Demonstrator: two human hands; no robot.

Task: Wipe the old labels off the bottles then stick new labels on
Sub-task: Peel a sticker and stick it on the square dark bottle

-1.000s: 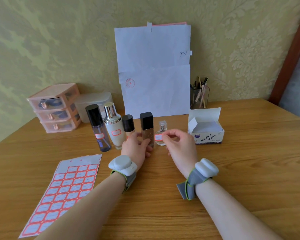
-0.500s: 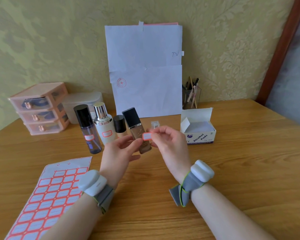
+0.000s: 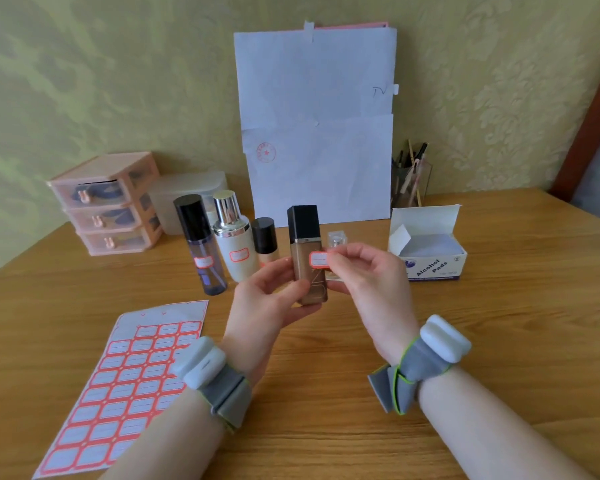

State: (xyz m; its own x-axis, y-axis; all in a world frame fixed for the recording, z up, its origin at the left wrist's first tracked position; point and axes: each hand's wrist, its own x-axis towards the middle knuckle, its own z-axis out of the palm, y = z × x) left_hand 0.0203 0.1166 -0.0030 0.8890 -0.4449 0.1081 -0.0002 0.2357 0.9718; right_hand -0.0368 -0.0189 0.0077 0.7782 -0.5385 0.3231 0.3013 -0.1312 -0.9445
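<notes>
Left hand [image 3: 264, 306] is up above the worktop [image 3: 499, 323], fingers and thumb curled round the lower half of the brown bottle [image 3: 305, 247], holding it upright with its black cap on top. Right hand [image 3: 371, 282] is close beside it, thumb and forefinger pinching a red-edged label [image 3: 318, 260] by its right end. That label lies across the bottle's front, a little below the cap. Whether it's stuck down, I can't tell. Behind the hands the row stands on the worktop: purple bottle [image 3: 201, 244] and white bottle [image 3: 232, 240], each wearing a red-edged label, then a small bottle [image 3: 264, 237] with a black cap, and a clear perfume bottle [image 3: 336, 239] peeking over the right hand. To the right, the pads box [image 3: 430, 251] sits with its flap open. Near left, the sheet [image 3: 129, 386] of labels lies flat, some of its top row gone. At the back are pink drawers [image 3: 108, 202], white paper [image 3: 316, 126] against the wall and a pen pot [image 3: 411, 181].
</notes>
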